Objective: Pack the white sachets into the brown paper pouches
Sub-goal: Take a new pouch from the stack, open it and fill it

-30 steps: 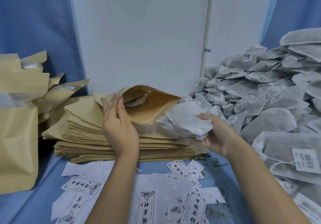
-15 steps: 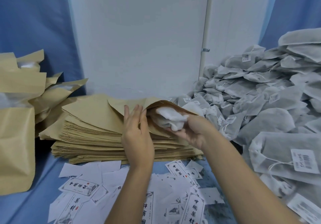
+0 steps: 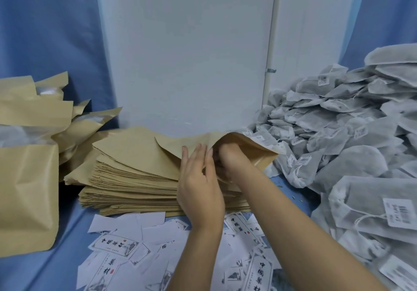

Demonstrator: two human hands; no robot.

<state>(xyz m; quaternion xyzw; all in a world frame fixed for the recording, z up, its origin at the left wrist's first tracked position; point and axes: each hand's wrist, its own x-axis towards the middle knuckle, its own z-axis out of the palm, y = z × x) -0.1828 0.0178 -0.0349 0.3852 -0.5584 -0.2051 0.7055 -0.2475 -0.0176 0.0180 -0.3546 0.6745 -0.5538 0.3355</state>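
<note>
A brown paper pouch lies open on top of a stack of flat pouches. My left hand holds the upper lip of its mouth, fingers straight along the paper. My right hand is pushed into the mouth, wrist at the opening. Its fingers look curled. The white sachet it carries is out of sight inside the pouch.
A large heap of white sachets with barcode tags fills the right side. Filled brown pouches stand at the left. Loose printed labels lie scattered on the blue cloth in front. A white panel stands behind the stack.
My right hand brought the white sachet leftward from beside the heap and pushed it into the pouch. My left hand shifted right along the pouch's lip.
</note>
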